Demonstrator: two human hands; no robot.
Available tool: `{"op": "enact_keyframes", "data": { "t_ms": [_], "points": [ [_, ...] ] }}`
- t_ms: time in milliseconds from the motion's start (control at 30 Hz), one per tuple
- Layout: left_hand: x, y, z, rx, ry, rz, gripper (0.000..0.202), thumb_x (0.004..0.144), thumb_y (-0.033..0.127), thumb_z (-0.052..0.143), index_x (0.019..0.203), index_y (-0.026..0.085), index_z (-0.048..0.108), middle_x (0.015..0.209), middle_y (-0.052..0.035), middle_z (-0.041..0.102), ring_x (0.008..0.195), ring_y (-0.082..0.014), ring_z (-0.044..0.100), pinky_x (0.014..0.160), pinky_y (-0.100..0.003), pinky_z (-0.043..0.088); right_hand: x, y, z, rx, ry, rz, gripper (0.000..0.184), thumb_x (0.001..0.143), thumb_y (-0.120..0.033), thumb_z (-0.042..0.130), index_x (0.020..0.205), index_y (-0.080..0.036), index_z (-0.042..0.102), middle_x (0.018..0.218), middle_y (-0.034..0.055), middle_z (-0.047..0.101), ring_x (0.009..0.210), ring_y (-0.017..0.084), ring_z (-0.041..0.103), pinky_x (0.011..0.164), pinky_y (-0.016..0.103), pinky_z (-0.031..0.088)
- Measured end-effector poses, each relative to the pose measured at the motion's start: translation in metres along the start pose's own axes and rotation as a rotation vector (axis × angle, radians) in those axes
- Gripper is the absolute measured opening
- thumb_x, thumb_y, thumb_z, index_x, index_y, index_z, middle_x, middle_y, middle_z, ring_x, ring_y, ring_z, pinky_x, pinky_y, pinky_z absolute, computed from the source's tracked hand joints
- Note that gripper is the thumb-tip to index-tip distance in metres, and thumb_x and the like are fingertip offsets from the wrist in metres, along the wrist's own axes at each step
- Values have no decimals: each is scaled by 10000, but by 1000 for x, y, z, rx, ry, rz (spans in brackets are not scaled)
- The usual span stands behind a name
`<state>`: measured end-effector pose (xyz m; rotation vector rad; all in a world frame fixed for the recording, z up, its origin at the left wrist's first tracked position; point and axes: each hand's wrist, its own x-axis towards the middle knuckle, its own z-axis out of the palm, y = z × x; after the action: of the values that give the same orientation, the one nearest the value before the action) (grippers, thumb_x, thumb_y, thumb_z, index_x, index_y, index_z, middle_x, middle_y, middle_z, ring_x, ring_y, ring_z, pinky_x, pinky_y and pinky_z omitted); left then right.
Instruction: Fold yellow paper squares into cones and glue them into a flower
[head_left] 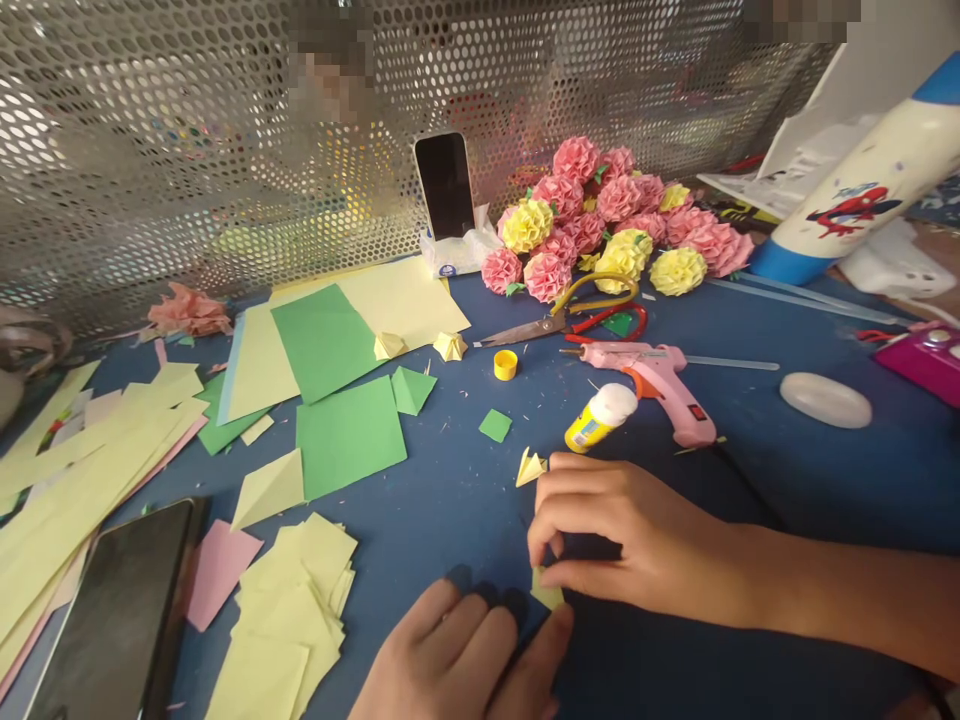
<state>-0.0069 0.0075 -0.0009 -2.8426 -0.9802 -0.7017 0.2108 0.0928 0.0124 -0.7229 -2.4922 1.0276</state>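
A small folded piece of pale yellow paper (547, 592) lies at the table's front, between my two hands. My right hand (611, 520) pinches its upper end with thumb and fingers. From below, my left hand (465, 655) has its fingers curled, and one fingertip presses the paper's lower corner. Just beyond my right fingers sits a pointed folded yellow paper piece (530, 467). A glue stick (592, 425) with a white cap lies behind my right hand. Two more folded yellow pieces, one of them a star-like form (450, 346), rest farther back.
Yellow paper squares (277, 620) are stacked at left, near a dark phone (112, 610). Green sheets (351, 438) lie mid-table. Scissors (551, 325), a pink glue gun (660, 380) and a yellow cap (505, 365) are behind. Pink paper flowers (566, 198) stand before a perforated metal panel (187, 150).
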Motion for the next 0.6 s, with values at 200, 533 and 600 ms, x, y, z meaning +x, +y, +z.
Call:
{"op": "enact_keyframes", "data": {
  "t_ms": [200, 533, 600],
  "points": [
    [1, 0, -1, 11, -2, 12, 295, 1027, 208, 423, 1110, 141, 698, 595, 24, 536, 486, -132, 478, 484, -291, 378, 3, -7, 1, 45, -39, 3, 81, 875, -150, 662, 821, -185, 613, 765, -33, 568, 759, 113, 527, 933, 288, 402],
    [1, 2, 1, 10, 5, -9, 279, 1017, 212, 447, 1098, 142, 704, 601, 19, 541, 500, -140, 477, 491, -297, 374, 1, -3, 2, -195, -3, -251, 196, 969, -147, 510, 808, -176, 618, 740, 4, 576, 705, 140, 439, 725, 284, 370],
    [1, 2, 1, 11, 16, -6, 278, 1018, 213, 444, 1086, 144, 705, 597, 20, 536, 502, -140, 474, 496, -295, 375, 0, -3, 0, -297, -20, -309, 221, 979, -163, 494, 791, -172, 609, 744, 15, 569, 701, 152, 410, 669, 296, 333]
  ]
}}
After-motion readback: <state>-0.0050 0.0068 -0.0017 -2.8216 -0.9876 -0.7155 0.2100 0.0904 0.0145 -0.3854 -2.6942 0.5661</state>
